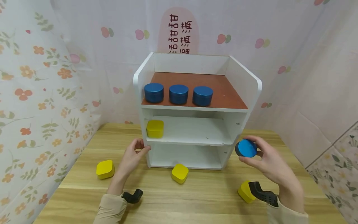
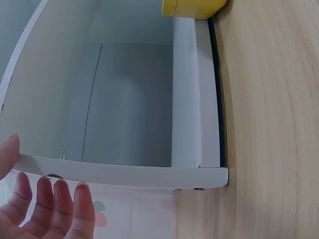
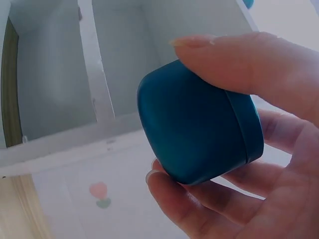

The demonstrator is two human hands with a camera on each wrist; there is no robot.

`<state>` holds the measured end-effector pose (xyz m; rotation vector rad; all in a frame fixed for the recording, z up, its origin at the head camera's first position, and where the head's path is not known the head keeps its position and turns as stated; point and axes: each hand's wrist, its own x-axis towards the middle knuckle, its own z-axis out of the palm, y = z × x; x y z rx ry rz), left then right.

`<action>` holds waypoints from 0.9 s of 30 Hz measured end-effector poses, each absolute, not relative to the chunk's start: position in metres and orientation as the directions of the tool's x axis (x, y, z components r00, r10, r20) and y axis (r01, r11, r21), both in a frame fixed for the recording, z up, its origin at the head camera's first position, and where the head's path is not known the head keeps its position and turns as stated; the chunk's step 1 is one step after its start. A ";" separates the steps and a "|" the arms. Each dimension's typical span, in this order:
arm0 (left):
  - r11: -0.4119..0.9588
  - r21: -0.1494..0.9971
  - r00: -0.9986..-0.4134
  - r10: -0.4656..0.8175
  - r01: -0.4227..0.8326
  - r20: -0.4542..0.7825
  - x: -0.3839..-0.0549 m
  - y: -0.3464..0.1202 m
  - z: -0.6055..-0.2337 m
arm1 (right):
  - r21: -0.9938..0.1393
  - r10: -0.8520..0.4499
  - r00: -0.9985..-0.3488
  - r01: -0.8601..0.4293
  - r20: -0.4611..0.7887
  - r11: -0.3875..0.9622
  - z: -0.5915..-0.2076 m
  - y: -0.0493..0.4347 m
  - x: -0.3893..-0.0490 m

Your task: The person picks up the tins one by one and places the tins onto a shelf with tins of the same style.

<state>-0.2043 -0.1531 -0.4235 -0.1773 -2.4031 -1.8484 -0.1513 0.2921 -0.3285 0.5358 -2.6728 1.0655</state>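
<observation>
A blue round tin [image 1: 246, 148] is tipped toward the head camera in my right hand [image 1: 269, 158], held between thumb and fingers just right of the white shelf unit [image 1: 191, 140]. The right wrist view shows the tin [image 3: 194, 124] from its side, thumb over it and fingers beneath. My left hand [image 1: 132, 157] holds the front edge of the unit's left side panel. In the left wrist view, that hand's thumb lies on the inner side of the panel [image 2: 124, 174] and its fingers on the outer side.
On the brown top stand three blue tins [image 1: 178, 94] in a row. A yellow square tin [image 1: 155, 128] occupies the middle shelf's left end. Other yellow tins lie on the wooden table: one at left [image 1: 105, 169], one in front [image 1: 180, 173], one by the right wrist [image 1: 246, 192].
</observation>
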 end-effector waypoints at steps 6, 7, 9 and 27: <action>0.256 0.955 -0.989 0.005 0.147 0.151 -0.203 -0.155 -0.423 | -0.597 -0.296 -0.883 -0.465 0.364 0.653 -0.320 0.281 -0.153; 0.256 0.955 -0.988 0.006 0.148 0.152 -0.203 -0.155 -0.423 | -0.594 -0.301 -0.876 -0.477 0.376 0.647 -0.318 0.279 -0.154; 0.258 0.954 -0.988 0.010 0.151 0.153 -0.203 -0.155 -0.424 | -0.587 -0.315 -0.862 -0.502 0.397 0.635 -0.311 0.275 -0.153; 0.273 0.948 -0.986 0.023 0.162 0.162 -0.206 -0.153 -0.424 | -0.535 -0.495 -0.757 -0.652 0.427 0.537 -0.231 0.256 -0.163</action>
